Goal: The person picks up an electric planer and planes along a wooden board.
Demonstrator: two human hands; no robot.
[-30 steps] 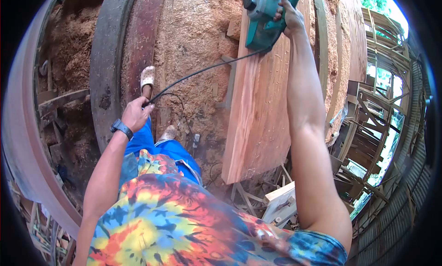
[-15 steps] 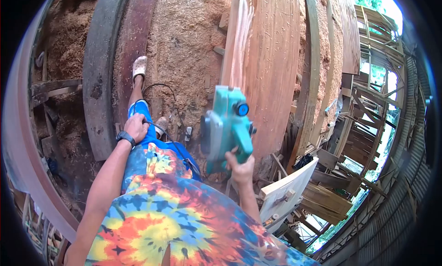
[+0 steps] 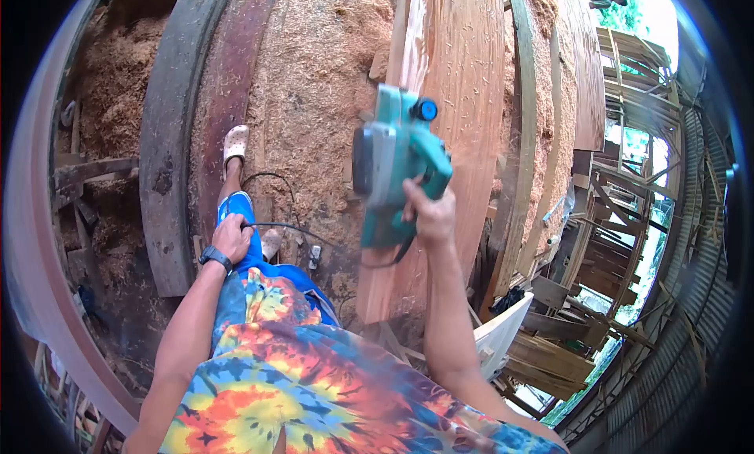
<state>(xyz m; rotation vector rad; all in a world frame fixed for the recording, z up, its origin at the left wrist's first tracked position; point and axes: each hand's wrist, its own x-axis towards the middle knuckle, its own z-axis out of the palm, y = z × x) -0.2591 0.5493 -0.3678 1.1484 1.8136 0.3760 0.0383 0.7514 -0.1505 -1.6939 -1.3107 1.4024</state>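
Note:
My right hand (image 3: 432, 213) is wrapped round the rear handle of a teal electric planer (image 3: 393, 167). The planer sits over the left side of a long reddish-brown plank (image 3: 463, 85), near its close end. A pale, freshly cut strip runs along the plank ahead of the tool. By my thigh, my left hand (image 3: 232, 238) is closed on the black power cord (image 3: 290, 228), which stretches across to the planer. Whether the planer's sole touches the wood cannot be made out, as its body hides the contact.
Shavings (image 3: 314, 85) cover the ground. A dark thick beam (image 3: 169, 140) lies on the left, close to my foot in a light clog (image 3: 236, 142). More boards (image 3: 526, 140) stand right of the plank. A white panel (image 3: 503, 332) leans at the lower right, near stacked timber (image 3: 550, 360).
My right hand has pushed the planer forward along the plank, away from my body. The cord has lifted and straightened between my left hand and the tool.

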